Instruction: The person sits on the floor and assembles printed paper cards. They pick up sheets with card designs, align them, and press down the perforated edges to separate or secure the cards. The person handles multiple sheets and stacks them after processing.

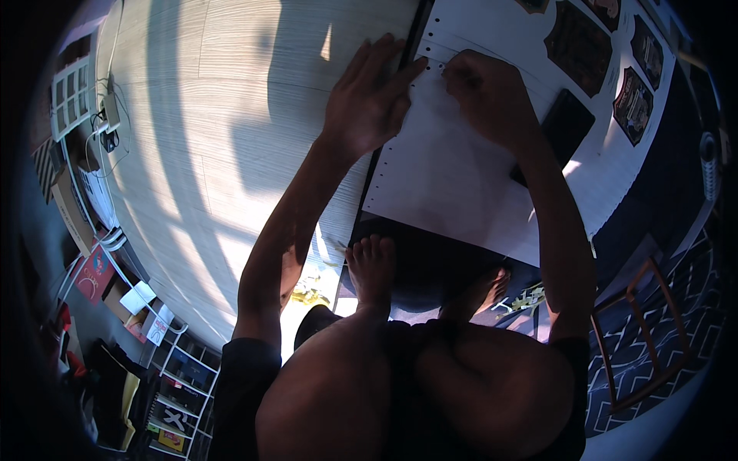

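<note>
A large white sheet lies on a dark surface in front of me, with a row of dark dots or holes along its left edge. My left hand rests across that edge, fingers stretched out and the index fingertip on the dotted margin. Just to the right, my right hand is closed over the sheet with its fingertips pinched near the same dots. Whatever it may hold is too small or hidden to make out. Beside my right wrist lies a black, flat, phone-like object, partly covered by the forearm.
Several dark shield-shaped pieces, such as a large one, are on the sheet's far right. Pale wood-grain floor spreads to the left. A white wire rack and cables are at far left; a brown wooden frame stands at right.
</note>
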Tool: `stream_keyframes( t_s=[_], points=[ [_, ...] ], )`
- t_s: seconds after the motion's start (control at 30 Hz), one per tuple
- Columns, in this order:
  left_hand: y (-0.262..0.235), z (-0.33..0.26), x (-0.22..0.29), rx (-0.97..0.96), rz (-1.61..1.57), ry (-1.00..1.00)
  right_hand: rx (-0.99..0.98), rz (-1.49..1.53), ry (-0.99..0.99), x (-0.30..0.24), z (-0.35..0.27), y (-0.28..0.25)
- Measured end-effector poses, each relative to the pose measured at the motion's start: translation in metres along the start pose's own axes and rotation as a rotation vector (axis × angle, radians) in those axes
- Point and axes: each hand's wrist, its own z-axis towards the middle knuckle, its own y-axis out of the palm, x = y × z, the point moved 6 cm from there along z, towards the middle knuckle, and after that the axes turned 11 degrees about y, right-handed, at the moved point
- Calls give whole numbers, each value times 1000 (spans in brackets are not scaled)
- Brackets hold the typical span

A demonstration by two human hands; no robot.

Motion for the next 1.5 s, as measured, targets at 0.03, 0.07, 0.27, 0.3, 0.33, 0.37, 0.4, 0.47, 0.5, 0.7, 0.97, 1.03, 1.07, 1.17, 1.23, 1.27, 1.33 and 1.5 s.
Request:
stream_keyframes(
  t_s=[0.03,0.07,0.27,0.3,0.33,0.37,0.4,0.47,0.5,0.7,0.97,1.03,1.07,1.17,1.23,1.27,1.33,1.5],
  points=[
    [0,0,0,5,7,-1,34,18,9,0,-1,-3],
    [-1,0,0,9,-15,-2,1,29,3,2,-2,-3],
    [-5,-8,-3,84,-134,-22,-60,24,-7,3,-5,11],
    [-6,-9,-2,85,-118,-17,-48,42,23,2,-5,8],
    [-6,-11,-2,86,-101,-12,-36,59,53,1,-4,7],
    [-6,-9,-1,93,-100,-15,22,74,37,2,-4,5],
    [-5,-6,1,100,-100,-19,80,88,20,4,-4,4],
    [-4,-5,1,106,-80,-20,188,109,16,3,-5,4],
    [-2,-5,-1,104,-61,-18,238,116,30,-1,-8,6],
    [-1,-6,-1,95,-20,0,355,183,98,1,-7,18],
    [0,-7,-1,100,-36,-6,452,100,-4,-7,-8,22],
    [-1,-6,-1,126,-37,-5,480,85,-32,-10,-8,25],
    [-1,-7,-2,128,-42,-12,478,75,-40,-12,-8,26],
    [1,-8,-2,105,-38,-24,475,53,-73,-18,-9,26],
    [1,-7,1,50,-8,-17,476,47,-108,-20,-10,26],
    [1,-8,1,48,8,-11,475,22,-124,-19,-9,26],
    [3,-9,0,45,41,2,474,-30,-158,-14,-5,26],
    [-2,-9,-3,121,-88,-10,406,27,-80,-11,-9,8]
  ],
)
